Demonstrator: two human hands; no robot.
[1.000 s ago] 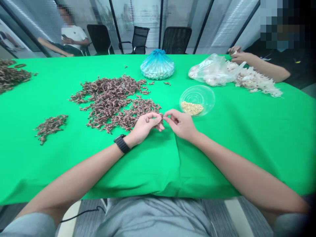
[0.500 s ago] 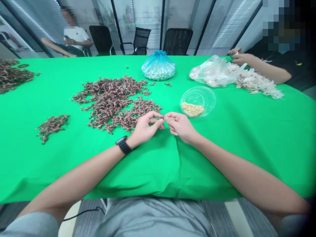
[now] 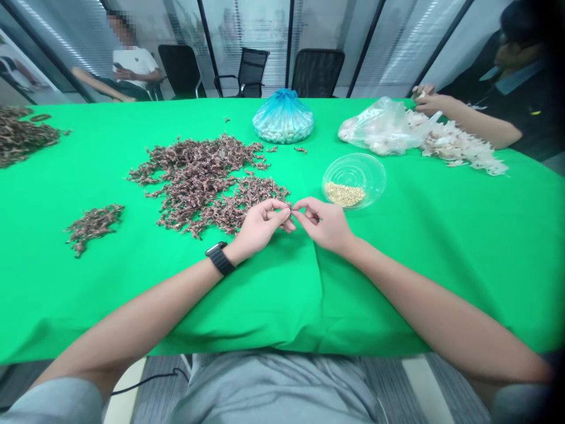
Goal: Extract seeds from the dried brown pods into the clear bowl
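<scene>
My left hand (image 3: 261, 224) and my right hand (image 3: 322, 222) meet fingertip to fingertip over the green tablecloth (image 3: 441, 235). Both are closed in a pinch on one small brown pod (image 3: 291, 210), mostly hidden by the fingers. A black watch sits on my left wrist. Just left of my hands spreads a large heap of brown dried pods (image 3: 203, 179). Right of my hands stands a clear plastic bowl (image 3: 354, 179) with a thin layer of pale yellowish seeds.
A small pile of pods (image 3: 93, 224) lies at left, another (image 3: 22, 132) at the far left edge. A tied blue bag (image 3: 283, 118) and a clear bag (image 3: 382, 128) sit at the back. A person's hands (image 3: 426, 101) work over white husks (image 3: 459, 150) at right; another person sits beyond, by chairs.
My hands have stayed pinched together at the same spot, shifting only slightly. The camera view moved a little.
</scene>
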